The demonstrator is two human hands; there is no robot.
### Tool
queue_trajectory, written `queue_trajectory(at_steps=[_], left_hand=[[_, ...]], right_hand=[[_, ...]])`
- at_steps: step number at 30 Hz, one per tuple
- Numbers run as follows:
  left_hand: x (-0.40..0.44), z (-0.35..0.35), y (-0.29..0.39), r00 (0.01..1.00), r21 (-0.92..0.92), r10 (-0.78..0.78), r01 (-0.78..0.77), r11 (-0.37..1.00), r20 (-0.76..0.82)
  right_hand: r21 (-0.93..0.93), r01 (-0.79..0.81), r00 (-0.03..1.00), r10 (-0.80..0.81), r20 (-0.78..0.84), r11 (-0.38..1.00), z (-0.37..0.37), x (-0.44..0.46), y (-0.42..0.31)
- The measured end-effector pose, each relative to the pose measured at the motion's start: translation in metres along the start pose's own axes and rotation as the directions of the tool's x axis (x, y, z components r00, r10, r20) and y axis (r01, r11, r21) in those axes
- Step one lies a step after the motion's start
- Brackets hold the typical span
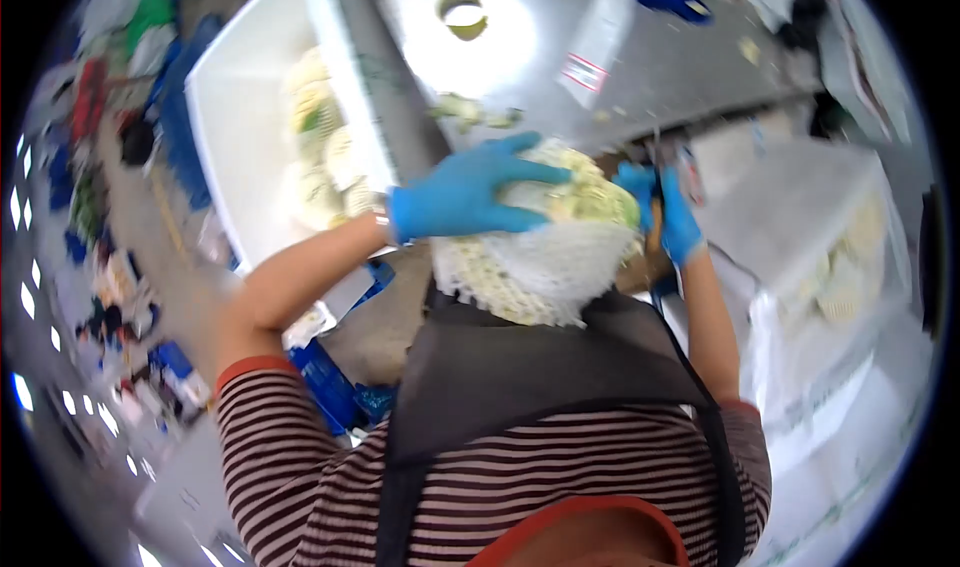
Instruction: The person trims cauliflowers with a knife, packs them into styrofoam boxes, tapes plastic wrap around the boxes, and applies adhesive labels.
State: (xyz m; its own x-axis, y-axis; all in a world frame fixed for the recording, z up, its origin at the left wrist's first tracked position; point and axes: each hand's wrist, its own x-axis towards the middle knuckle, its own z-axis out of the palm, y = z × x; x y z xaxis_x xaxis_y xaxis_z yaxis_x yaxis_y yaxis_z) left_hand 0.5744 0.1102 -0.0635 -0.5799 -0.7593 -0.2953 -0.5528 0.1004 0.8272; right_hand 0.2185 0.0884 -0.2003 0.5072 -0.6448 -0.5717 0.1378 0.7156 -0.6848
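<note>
A pale green and yellow leafy vegetable, which looks like a cabbage [590, 199], lies against the front of my apron, partly in a white foam net [545, 267]. My left hand [475, 189], in a blue glove, rests on its left side with the fingers spread. At its right side my right hand [676, 217], also gloved in blue, is closed around a knife [656, 202]; the blade points away from me, and part of the handle is hidden by the fingers.
A white foam box [235, 117] with netted vegetables stands at the left. Ahead is a metal table [540, 42] with a tape roll [462, 15], a labelled plastic strip [590, 57] and leaf scraps [470, 112]. At the right, a plastic-lined container [770, 187] holds more pale vegetables.
</note>
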Motion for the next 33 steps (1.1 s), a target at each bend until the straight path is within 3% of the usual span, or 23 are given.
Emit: queue_trajectory(at_steps=[3, 4, 6, 11, 14, 15, 16, 18, 20, 22, 24, 26, 28, 29, 30, 31, 33], left_hand=[[-0.023, 0.007, 0.006, 0.949, -0.028, -0.100, 0.096, 0.995, -0.299], [-0.031, 0.007, 0.017, 0.904, -0.057, -0.208, 0.201, 0.978, -0.373], [-0.047, 0.006, 0.023, 0.832, -0.028, -0.185, 0.200, 0.979, -0.523], [-0.090, -0.030, 0.031, 0.813, -0.087, -0.156, 0.129, 0.988, -0.561], [-0.124, -0.083, 0.013, 0.778, -0.382, -0.277, 0.052, 0.923, -0.563], [-0.141, -0.105, -0.003, 0.771, -0.545, -0.275, -0.110, 0.831, -0.574], [-0.161, -0.126, -0.024, 0.767, -0.672, -0.269, -0.268, 0.691, -0.583], [-0.201, -0.157, -0.078, 0.628, -0.630, -0.264, -0.476, 0.614, -0.732], [-0.245, -0.181, -0.164, 0.357, -0.404, -0.294, -0.289, 0.868, -0.887], [-0.276, -0.184, -0.276, 0.188, -0.531, -0.498, -0.222, 0.818, -0.847], [-0.288, -0.169, -0.383, 0.170, -0.837, -0.831, -0.261, 0.481, -0.530], [-0.280, -0.152, -0.445, 0.179, -0.958, -0.945, -0.137, 0.250, -0.272], [-0.257, -0.117, -0.518, 0.154, -0.948, -0.939, 0.040, 0.317, -0.308], [-0.240, -0.095, -0.564, 0.124, -0.842, -0.854, 0.141, 0.520, -0.506], [-0.225, -0.082, -0.595, 0.126, -0.757, -0.775, 0.168, 0.632, -0.619], [-0.213, -0.072, -0.616, 0.137, -0.689, -0.707, 0.158, 0.707, -0.694], [-0.193, -0.091, -0.606, 0.253, -0.743, -0.725, 0.030, 0.668, -0.641]], right_hand=[[0.302, -0.192, 0.964, 0.123, 0.234, 0.934, 0.048, -0.028, 0.057], [0.322, -0.234, 0.962, 0.172, 0.210, 0.917, 0.053, -0.028, 0.057], [0.134, -0.295, 0.925, 0.248, 0.290, 0.946, 0.065, -0.007, 0.049], [-0.247, -0.294, 0.917, 0.345, 0.201, 0.924, 0.124, 0.054, 0.024], [-0.307, -0.292, 0.931, 0.342, 0.126, 0.906, 0.143, 0.069, 0.016], [-0.309, -0.293, 0.938, 0.335, 0.093, 0.905, 0.146, 0.070, 0.013], [-0.307, -0.290, 0.945, 0.322, 0.056, 0.906, 0.148, 0.071, 0.009], [-0.282, -0.275, 0.960, 0.280, -0.025, 0.919, 0.154, 0.077, 0.002], [-0.257, -0.238, 0.969, 0.212, -0.126, 0.936, 0.169, 0.090, -0.006], [-0.250, -0.173, 0.971, 0.123, -0.205, 0.953, 0.195, 0.115, -0.015], [-0.257, -0.103, 0.962, 0.031, -0.271, 0.961, 0.225, 0.145, -0.020], [-0.251, -0.058, 0.949, -0.025, -0.315, 0.966, 0.253, 0.172, -0.020], [-0.230, -0.053, 0.937, -0.032, -0.348, 0.972, 0.276, 0.183, -0.014], [-0.212, -0.066, 0.932, -0.015, -0.362, 0.975, 0.283, 0.181, -0.007], [-0.184, -0.085, 0.924, 0.008, -0.382, 0.979, 0.288, 0.177, 0.003], [-0.149, -0.110, 0.918, 0.043, -0.393, 0.983, 0.293, 0.172, 0.012], [-0.080, -0.160, 0.904, 0.113, -0.413, 0.984, 0.301, 0.162, 0.029]])
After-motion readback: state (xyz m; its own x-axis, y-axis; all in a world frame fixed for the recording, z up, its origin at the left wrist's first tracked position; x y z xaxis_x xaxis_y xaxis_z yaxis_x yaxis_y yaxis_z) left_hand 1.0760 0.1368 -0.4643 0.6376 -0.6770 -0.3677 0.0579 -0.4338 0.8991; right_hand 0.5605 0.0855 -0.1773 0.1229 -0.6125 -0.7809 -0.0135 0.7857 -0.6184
